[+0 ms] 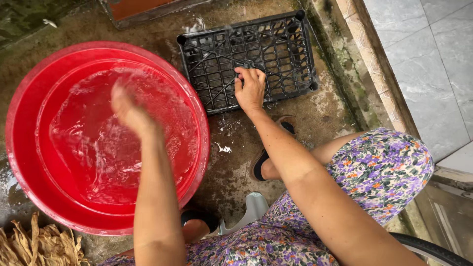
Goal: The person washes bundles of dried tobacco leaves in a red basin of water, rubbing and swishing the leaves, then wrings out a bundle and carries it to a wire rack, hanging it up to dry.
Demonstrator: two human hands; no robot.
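Head view: black plastic crate [276,49] lies flat on wet concrete [231,162], just right of the red water basin [29,162]. Right hand [250,88] presses curled fingers on its lattice; left hand [129,109], blurred, hangs over the water, grip undeterminable. Advisable: firm pressure, rinse evenly across the lattice.

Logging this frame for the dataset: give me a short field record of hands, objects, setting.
left hand: blurred, over red basin, nothing seen held
right hand: fingers on black plastic crate
basin: holds rippling water
crate: flat on wet concrete ground
nearby: dried husks at lower left
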